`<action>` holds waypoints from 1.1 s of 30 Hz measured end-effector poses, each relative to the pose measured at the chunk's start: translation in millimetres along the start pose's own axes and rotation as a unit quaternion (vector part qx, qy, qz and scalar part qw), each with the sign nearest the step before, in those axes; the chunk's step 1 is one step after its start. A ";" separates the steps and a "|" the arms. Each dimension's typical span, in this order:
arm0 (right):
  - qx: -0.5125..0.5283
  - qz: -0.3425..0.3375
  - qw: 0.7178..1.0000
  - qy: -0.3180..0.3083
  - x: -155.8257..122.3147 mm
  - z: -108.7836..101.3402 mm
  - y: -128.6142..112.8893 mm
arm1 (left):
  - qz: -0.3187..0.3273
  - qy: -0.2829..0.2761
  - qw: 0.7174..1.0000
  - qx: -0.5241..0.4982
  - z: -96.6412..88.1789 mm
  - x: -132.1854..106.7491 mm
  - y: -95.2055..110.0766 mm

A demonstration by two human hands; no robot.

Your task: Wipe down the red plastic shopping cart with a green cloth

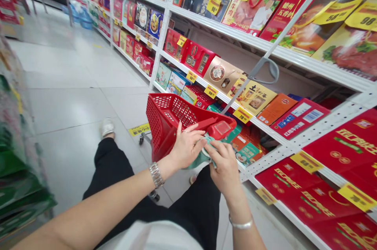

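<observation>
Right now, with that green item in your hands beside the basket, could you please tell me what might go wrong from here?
The green item sits at the basket's edge in your right hand, so it could slip and fall to the floor rather than into the red wheeled shopping basket. That basket also stands close to the boxes on the low shelf, so a careless turn might knock them.
</observation>
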State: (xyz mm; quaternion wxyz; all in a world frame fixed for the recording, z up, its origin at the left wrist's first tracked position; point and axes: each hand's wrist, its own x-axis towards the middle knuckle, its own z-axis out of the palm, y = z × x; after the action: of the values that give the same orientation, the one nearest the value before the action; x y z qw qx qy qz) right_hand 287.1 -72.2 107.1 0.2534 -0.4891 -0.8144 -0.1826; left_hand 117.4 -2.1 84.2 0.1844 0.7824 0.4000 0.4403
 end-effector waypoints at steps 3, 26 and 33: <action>-0.001 0.046 0.999 0.022 -2.8 9.1 16.0 | -0.008 0.040 0.999 0.012 -19.9 -5.6 -7.7; 0.012 -0.040 0.980 0.196 9.1 83.6 66.3 | 0.013 0.051 0.998 -0.037 -92.1 -33.9 -61.9; -0.007 0.087 0.986 0.145 17.9 67.1 133.2 | 0.040 0.048 0.997 -0.049 -103.0 -40.5 -62.8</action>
State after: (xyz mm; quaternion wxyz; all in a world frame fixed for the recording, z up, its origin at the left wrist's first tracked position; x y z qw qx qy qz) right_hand 382.7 37.6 70.3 0.3802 -0.5284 -0.7219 -0.2347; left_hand -9.7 -2.1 78.1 0.1852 0.7659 0.3546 0.5033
